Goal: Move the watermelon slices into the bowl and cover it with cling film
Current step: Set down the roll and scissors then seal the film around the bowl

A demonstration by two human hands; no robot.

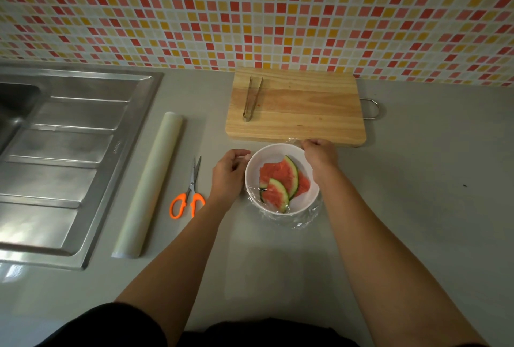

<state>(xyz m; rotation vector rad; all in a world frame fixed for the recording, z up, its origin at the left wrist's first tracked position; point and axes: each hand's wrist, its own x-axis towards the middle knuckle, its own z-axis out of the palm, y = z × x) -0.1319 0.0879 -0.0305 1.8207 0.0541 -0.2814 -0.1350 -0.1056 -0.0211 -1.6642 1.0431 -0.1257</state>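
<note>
Watermelon slices (281, 181) lie in the white bowl (274, 153) at centre frame, under cling film (301, 220) bunched round its lower rim. Left hand (229, 172) pinches film at the bowl's left edge; right hand (319, 153) grips film at the upper right rim, just below the cutting board (306, 107).

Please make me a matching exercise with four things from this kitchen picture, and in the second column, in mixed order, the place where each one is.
Things:
1. tongs
2. scissors
3. watermelon slices
4. cling film roll

Places:
A. in the white bowl
B. on the wooden cutting board
C. on the counter beside the sink
D. on the counter between the roll and the left hand

Pairs: 1-B, 2-D, 3-A, 4-C
</note>
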